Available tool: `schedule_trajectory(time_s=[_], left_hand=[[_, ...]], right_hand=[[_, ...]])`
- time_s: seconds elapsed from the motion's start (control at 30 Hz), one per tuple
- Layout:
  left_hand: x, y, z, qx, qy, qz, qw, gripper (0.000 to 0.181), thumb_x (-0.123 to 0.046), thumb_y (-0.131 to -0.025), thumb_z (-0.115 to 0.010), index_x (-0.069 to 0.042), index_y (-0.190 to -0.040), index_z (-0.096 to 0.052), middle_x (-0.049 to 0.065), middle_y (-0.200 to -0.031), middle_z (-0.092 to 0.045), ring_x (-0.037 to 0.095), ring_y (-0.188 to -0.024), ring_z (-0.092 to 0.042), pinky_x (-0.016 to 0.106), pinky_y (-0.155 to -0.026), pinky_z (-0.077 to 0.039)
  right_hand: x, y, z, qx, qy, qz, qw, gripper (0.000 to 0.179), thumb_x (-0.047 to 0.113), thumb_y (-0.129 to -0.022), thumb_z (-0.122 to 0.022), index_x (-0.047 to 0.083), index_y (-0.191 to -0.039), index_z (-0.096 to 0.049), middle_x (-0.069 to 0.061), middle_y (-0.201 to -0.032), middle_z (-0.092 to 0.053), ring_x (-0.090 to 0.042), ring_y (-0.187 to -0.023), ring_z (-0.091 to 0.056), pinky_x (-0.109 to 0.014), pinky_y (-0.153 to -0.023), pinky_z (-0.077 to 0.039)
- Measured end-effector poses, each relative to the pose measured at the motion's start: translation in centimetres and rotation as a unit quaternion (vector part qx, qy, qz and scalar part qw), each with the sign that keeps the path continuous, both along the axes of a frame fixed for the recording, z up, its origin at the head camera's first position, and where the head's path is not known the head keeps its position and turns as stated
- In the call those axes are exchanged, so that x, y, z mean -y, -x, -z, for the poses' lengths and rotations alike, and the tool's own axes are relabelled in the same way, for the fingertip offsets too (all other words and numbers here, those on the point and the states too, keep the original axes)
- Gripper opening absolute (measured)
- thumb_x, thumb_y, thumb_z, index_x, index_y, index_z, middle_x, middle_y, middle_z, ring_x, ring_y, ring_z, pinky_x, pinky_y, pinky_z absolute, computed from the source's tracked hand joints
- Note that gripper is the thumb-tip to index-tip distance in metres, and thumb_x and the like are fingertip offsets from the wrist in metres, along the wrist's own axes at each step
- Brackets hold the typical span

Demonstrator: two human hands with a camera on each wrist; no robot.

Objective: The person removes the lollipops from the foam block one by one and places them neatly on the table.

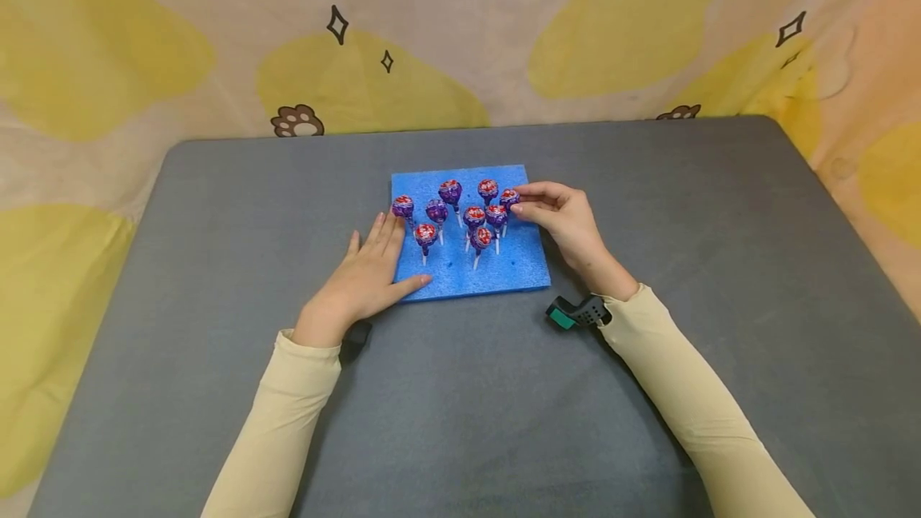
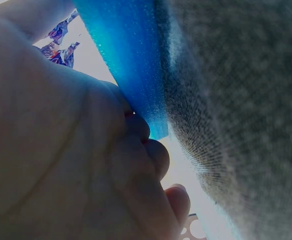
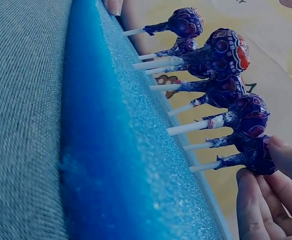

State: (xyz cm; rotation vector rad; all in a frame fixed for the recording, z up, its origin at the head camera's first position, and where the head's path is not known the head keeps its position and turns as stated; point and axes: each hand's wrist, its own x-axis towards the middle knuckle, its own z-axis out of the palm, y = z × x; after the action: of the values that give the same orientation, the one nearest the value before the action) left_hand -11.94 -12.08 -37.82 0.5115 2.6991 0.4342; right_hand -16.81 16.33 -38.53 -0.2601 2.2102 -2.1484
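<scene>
Several lollipops in purple and red wrappers stand on white sticks in a blue foam board point(image 1: 460, 282). My right hand point(image 1: 568, 226) pinches the wrapped head of the rightmost lollipop point(image 3: 258, 160) between thumb and fingers. In the right wrist view, that lollipop's stick meets the foam. My left hand point(image 1: 360, 282) rests at the board's left edge, its fingers extended along the side and the thumb over the near left corner. Close to its fingertips stands the leftmost lollipop point(image 1: 403, 207). The left wrist view shows the palm and fingers against the board's side.
Under the board is a grey table point(image 1: 460, 406), its far edge running behind it. A patterned yellow and cream cloth point(image 1: 460, 38) hangs beyond. Small dark holes show in the near part of the foam. A black strap point(image 1: 579, 312) sits at the right wrist.
</scene>
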Motion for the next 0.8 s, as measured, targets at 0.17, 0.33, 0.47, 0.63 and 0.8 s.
schedule_trajectory(time_s=[0.17, 0.33, 0.47, 0.63, 0.8], left_hand=[[0.13, -0.04, -0.02, -0.003, -0.001, -0.002, 1.0000, 0.092, -0.055, -0.092, -0.047, 0.002, -0.149, -0.003, 0.018, -0.156, 0.005, 0.030, -0.142, 0.010, 0.054, -0.110, 0.004], [0.08, -0.18, 0.00, -0.002, -0.005, 0.001, 1.0000, 0.092, -0.055, -0.092, -0.047, 0.002, -0.149, -0.003, 0.018, -0.156, 0.005, 0.030, -0.142, 0.010, 0.054, -0.110, 0.003], [-0.10, -0.21, 0.04, 0.002, -0.006, 0.001, 1.0000, 0.092, -0.055, -0.092, -0.047, 0.002, -0.149, -0.003, 0.018, -0.156, 0.005, 0.030, -0.142, 0.010, 0.054, -0.110, 0.003], [-0.16, -0.13, 0.08, -0.002, -0.006, 0.001, 1.0000, 0.092, -0.055, -0.092, -0.047, 0.002, -0.149, -0.003, 0.018, -0.156, 0.004, 0.030, -0.142, 0.010, 0.054, -0.110, 0.003], [-0.11, -0.16, -0.02, -0.002, -0.006, 0.000, 1.0000, 0.093, -0.055, -0.092, -0.048, 0.002, -0.149, -0.003, 0.019, -0.156, 0.004, 0.030, -0.142, 0.010, 0.054, -0.110, 0.003]], right_hand=[[0.28, 0.03, -0.04, 0.004, -0.011, 0.001, 0.9999, 0.030, -0.001, -0.084, -0.068, -0.014, -0.110, -0.061, 0.003, -0.090, -0.068, -0.008, -0.081, -0.065, -0.022, -0.074, -0.053], [0.21, -0.12, 0.07, 0.013, -0.014, 0.001, 0.9998, 0.030, -0.003, -0.084, -0.068, -0.015, -0.110, -0.061, 0.003, -0.090, -0.068, -0.007, -0.082, -0.065, -0.021, -0.076, -0.052], [0.04, -0.28, 0.02, 0.009, -0.023, 0.010, 0.9997, 0.030, -0.002, -0.084, -0.068, -0.015, -0.109, -0.061, 0.003, -0.091, -0.068, -0.008, -0.083, -0.065, -0.021, -0.076, -0.052], [-0.09, -0.22, -0.06, -0.003, -0.022, 0.010, 0.9997, 0.030, 0.000, -0.084, -0.069, -0.015, -0.109, -0.062, 0.004, -0.090, -0.069, -0.009, -0.082, -0.065, -0.021, -0.075, -0.052], [-0.14, -0.22, -0.06, -0.009, -0.013, 0.009, 0.9998, 0.029, -0.001, -0.085, -0.068, -0.015, -0.109, -0.061, 0.003, -0.089, -0.069, -0.010, -0.081, -0.064, -0.021, -0.075, -0.052]])
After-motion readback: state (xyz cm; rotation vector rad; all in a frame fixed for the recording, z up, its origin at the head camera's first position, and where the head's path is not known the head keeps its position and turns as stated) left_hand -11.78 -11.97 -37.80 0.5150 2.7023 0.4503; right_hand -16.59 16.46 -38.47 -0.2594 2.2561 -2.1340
